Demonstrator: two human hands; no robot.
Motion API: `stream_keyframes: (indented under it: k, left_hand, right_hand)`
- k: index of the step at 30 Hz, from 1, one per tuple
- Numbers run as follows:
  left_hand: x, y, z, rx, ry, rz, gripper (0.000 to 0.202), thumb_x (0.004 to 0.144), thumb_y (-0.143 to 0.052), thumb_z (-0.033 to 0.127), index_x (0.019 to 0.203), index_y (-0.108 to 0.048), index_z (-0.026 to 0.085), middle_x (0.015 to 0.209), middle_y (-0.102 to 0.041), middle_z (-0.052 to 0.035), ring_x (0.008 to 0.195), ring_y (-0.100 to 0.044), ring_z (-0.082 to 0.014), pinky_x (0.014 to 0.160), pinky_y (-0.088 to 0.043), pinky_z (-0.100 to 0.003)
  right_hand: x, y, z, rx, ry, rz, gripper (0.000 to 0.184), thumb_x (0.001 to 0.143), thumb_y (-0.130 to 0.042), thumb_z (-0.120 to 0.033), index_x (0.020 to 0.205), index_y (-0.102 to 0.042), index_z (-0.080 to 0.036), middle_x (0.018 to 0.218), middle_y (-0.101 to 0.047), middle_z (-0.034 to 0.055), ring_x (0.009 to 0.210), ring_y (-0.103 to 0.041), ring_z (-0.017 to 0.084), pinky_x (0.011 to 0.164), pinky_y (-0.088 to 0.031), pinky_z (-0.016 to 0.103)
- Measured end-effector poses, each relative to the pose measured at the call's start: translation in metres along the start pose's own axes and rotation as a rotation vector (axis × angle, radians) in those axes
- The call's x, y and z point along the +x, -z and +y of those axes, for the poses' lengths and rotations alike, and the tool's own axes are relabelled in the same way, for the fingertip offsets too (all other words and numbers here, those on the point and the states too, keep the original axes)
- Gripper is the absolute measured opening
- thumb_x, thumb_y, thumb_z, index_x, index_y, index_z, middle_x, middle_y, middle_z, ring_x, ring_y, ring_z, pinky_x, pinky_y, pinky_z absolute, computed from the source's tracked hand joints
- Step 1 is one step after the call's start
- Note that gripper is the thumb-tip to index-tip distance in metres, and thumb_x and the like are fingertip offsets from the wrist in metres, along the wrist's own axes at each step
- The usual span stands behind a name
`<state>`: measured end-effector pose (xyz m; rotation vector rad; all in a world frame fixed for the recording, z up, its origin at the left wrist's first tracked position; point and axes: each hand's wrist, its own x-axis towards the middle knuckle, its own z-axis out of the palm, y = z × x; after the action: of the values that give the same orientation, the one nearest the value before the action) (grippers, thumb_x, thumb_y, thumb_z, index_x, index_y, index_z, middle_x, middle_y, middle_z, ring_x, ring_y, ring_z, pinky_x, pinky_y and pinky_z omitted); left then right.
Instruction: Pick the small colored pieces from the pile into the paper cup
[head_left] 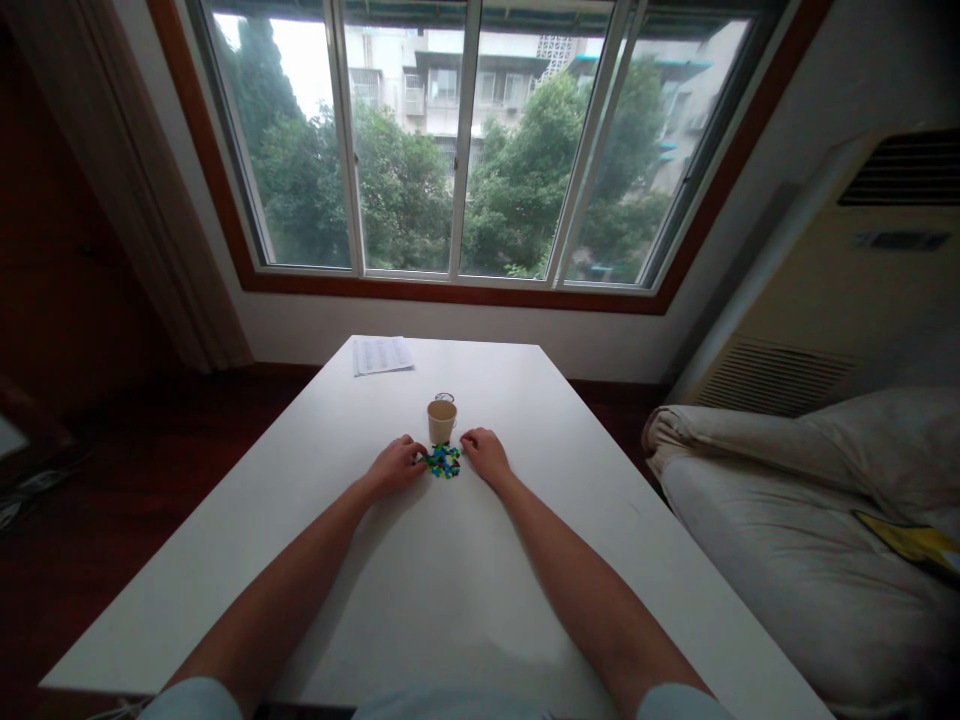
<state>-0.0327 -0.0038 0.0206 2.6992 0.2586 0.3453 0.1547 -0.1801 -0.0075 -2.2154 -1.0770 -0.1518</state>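
A small pile of blue, green and red pieces (444,461) lies on the white table (450,580); they are too small for me to tell their kind. My left hand (397,466) rests at the pile's left edge, fingers curled in and tips touching the outer pieces. On the pile's right side is my right hand (486,455), its fingertips drawn together close to the pieces. Whatever either hand pinches is too small to make out. A tan cup (442,424) stands upright just behind the pile, its inside mostly hidden.
Behind the cup lies a thin dark ring (445,397). Printed papers (382,355) lie at the table's far left corner. A cushioned seat (795,520) stands right of the table, and a wide window (457,150) is in the wall beyond.
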Motion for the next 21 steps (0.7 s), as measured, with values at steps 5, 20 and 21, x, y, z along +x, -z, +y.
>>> stream_keyframes:
  k: [5, 20, 21]
  left_hand:
    - [-0.002, 0.006, -0.003, -0.018, -0.056, -0.043, 0.028, 0.083, -0.064, 0.030, 0.109, -0.071, 0.025, 0.102, -0.060, -0.0048, 0.095, -0.059, -0.0180, 0.086, -0.046, -0.028]
    - [-0.002, -0.011, 0.010, 0.153, -0.042, 0.085, 0.019, 0.091, -0.050, 0.018, 0.097, -0.068, 0.021, 0.098, -0.062, -0.0062, 0.094, -0.058, -0.0187, 0.084, -0.043, -0.029]
    - [-0.001, -0.011, 0.010, 0.155, -0.045, 0.088, 0.019, 0.091, -0.050, 0.019, 0.096, -0.068, 0.021, 0.097, -0.062, -0.0063, 0.094, -0.058, -0.0188, 0.084, -0.043, -0.029]
  right_hand:
    - [-0.004, -0.001, -0.007, -0.067, 0.053, -0.028, 0.016, 0.093, -0.057, -0.023, 0.092, -0.074, -0.021, 0.094, -0.066, 0.0060, 0.095, -0.054, 0.018, 0.085, -0.037, 0.027]
    - [-0.007, -0.001, -0.012, -0.063, 0.132, -0.054, 0.016, 0.093, -0.057, -0.021, 0.094, -0.073, -0.021, 0.093, -0.065, 0.0047, 0.094, -0.053, 0.018, 0.083, -0.036, 0.026]
    - [-0.007, -0.002, -0.012, -0.059, 0.134, -0.054, 0.016, 0.093, -0.057, -0.021, 0.093, -0.073, -0.021, 0.092, -0.065, 0.0045, 0.093, -0.053, 0.018, 0.083, -0.036, 0.026]
